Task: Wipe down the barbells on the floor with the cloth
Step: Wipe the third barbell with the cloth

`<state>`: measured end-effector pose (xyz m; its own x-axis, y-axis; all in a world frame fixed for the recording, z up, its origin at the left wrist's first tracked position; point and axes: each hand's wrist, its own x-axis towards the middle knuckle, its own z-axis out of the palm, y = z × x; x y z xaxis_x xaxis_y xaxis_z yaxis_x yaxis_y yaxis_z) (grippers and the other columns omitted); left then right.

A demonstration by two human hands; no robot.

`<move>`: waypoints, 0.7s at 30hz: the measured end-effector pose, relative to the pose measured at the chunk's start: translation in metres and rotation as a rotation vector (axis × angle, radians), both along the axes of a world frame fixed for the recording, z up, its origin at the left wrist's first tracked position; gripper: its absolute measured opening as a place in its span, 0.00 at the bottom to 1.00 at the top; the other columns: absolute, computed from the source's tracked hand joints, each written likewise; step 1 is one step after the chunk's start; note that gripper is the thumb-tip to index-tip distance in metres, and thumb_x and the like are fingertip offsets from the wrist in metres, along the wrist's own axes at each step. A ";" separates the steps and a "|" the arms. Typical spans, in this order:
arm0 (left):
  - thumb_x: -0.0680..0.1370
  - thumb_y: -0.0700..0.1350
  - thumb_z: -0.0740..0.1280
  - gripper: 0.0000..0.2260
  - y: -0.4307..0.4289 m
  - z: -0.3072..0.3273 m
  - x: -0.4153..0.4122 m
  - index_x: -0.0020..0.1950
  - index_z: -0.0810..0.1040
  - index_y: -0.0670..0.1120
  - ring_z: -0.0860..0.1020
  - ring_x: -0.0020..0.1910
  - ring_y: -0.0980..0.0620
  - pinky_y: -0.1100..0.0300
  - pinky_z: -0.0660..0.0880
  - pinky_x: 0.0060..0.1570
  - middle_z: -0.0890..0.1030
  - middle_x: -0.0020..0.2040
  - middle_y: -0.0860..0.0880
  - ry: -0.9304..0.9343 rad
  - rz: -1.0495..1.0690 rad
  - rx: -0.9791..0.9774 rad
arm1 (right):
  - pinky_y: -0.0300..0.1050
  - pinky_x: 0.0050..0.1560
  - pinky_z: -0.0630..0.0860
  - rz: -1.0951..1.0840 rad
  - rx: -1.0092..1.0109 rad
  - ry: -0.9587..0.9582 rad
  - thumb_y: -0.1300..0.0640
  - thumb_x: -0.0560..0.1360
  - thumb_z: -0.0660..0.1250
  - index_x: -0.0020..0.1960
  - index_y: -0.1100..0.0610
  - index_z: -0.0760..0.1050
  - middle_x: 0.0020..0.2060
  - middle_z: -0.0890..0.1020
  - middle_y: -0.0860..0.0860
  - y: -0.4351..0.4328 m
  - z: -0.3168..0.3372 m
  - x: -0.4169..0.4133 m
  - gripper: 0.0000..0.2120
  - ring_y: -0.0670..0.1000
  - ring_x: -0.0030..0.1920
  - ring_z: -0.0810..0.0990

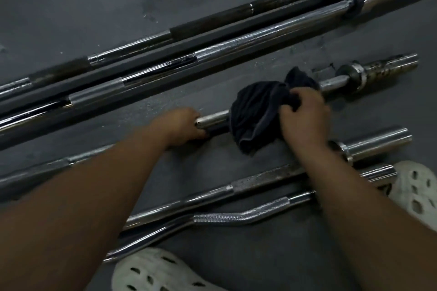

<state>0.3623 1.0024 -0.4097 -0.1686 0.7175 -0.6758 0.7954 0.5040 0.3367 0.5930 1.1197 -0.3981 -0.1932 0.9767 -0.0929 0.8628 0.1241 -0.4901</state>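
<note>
Several chrome barbells lie diagonally on the grey floor. My left hand (179,125) grips the shaft of the middle barbell (214,119). A dark cloth (255,111) is wrapped over that same shaft, and my right hand (305,116) holds the bunched cloth against the bar, just left of its collar and rusty sleeve (378,69). The cloth hides the bar beneath it.
Two long barbells (236,47) and a dark bar lie farther away. A straight bar (260,181) and a curl bar (241,216) lie nearer, partly under my right forearm. My white perforated shoes (416,186) stand close to the near bars, the other shoe (151,271) at the bottom edge.
</note>
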 end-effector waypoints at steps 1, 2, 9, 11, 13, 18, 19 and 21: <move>0.75 0.56 0.72 0.15 0.005 0.004 -0.002 0.56 0.79 0.49 0.76 0.48 0.47 0.59 0.69 0.45 0.79 0.50 0.48 -0.069 0.011 -0.059 | 0.59 0.65 0.71 -0.008 -0.078 -0.004 0.43 0.69 0.62 0.64 0.50 0.75 0.68 0.72 0.57 -0.021 0.001 -0.021 0.25 0.66 0.65 0.71; 0.75 0.55 0.72 0.14 0.007 0.007 -0.002 0.55 0.79 0.49 0.77 0.49 0.47 0.59 0.69 0.45 0.80 0.50 0.48 -0.101 0.025 -0.085 | 0.61 0.67 0.68 0.065 -0.128 -0.073 0.37 0.70 0.63 0.68 0.47 0.71 0.75 0.64 0.58 -0.045 0.005 -0.043 0.29 0.67 0.71 0.65; 0.77 0.61 0.66 0.15 -0.025 -0.010 0.021 0.53 0.70 0.51 0.79 0.50 0.42 0.54 0.69 0.40 0.80 0.51 0.45 0.345 0.002 0.211 | 0.61 0.56 0.75 0.547 0.131 -0.281 0.42 0.73 0.69 0.59 0.46 0.77 0.65 0.74 0.55 -0.014 0.007 -0.026 0.17 0.64 0.62 0.72; 0.76 0.64 0.65 0.16 -0.012 -0.009 0.012 0.49 0.71 0.52 0.77 0.47 0.44 0.56 0.67 0.41 0.79 0.49 0.46 0.218 -0.005 0.101 | 0.58 0.53 0.76 0.433 0.162 -0.247 0.46 0.73 0.67 0.56 0.49 0.77 0.59 0.77 0.55 0.018 -0.002 0.001 0.13 0.63 0.58 0.74; 0.75 0.65 0.66 0.16 0.000 -0.004 0.003 0.46 0.72 0.53 0.75 0.45 0.47 0.56 0.68 0.42 0.80 0.48 0.47 0.081 -0.003 -0.020 | 0.55 0.54 0.74 0.169 0.117 -0.162 0.49 0.73 0.66 0.54 0.50 0.77 0.58 0.77 0.53 0.017 -0.005 -0.004 0.11 0.62 0.58 0.72; 0.77 0.55 0.67 0.17 -0.013 -0.006 0.031 0.62 0.72 0.50 0.78 0.53 0.41 0.53 0.72 0.45 0.80 0.56 0.44 0.361 0.006 0.202 | 0.54 0.47 0.72 0.692 0.121 -0.188 0.52 0.67 0.68 0.50 0.49 0.78 0.55 0.79 0.52 -0.047 0.000 -0.062 0.11 0.60 0.54 0.76; 0.77 0.54 0.67 0.17 -0.016 -0.007 0.039 0.62 0.71 0.49 0.78 0.52 0.40 0.52 0.72 0.45 0.80 0.55 0.43 0.404 0.014 0.266 | 0.54 0.47 0.74 0.788 0.129 -0.179 0.53 0.67 0.67 0.50 0.50 0.78 0.55 0.79 0.53 -0.034 -0.001 -0.052 0.12 0.61 0.53 0.77; 0.77 0.56 0.67 0.16 -0.013 -0.011 0.041 0.59 0.72 0.49 0.79 0.51 0.40 0.53 0.70 0.43 0.80 0.54 0.43 0.423 0.006 0.246 | 0.55 0.47 0.76 0.707 0.160 -0.180 0.53 0.68 0.64 0.51 0.50 0.77 0.53 0.79 0.53 0.008 -0.003 -0.018 0.12 0.61 0.51 0.78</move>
<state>0.4034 0.9898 -0.4204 -0.3963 0.8456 -0.3576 0.8854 0.4550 0.0947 0.5749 1.1281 -0.4011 -0.7757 0.6292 -0.0493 0.6157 0.7373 -0.2779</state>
